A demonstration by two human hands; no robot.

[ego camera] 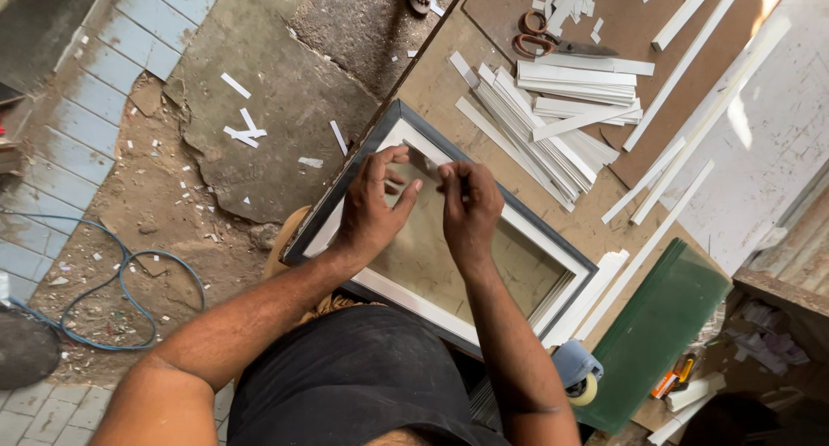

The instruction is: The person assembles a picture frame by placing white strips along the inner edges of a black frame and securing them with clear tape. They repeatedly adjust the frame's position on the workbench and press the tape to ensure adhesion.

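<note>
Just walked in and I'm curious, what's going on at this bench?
A person bends over a dark picture frame with a white inner border lying on a brown workbench. The left hand and right hand meet inside its upper corner. White strips, scissors and a tape dispenser lie nearby.

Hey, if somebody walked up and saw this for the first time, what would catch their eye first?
Most likely the dark picture frame with its white inner border, lying at the workbench edge, with the left hand and right hand meeting over its upper corner. Beyond it lies a fanned pile of white strips, with orange-handled scissors at the top. A stack of green glass sheets lies lower right, and a blue hose loops on the ground at left.
</note>
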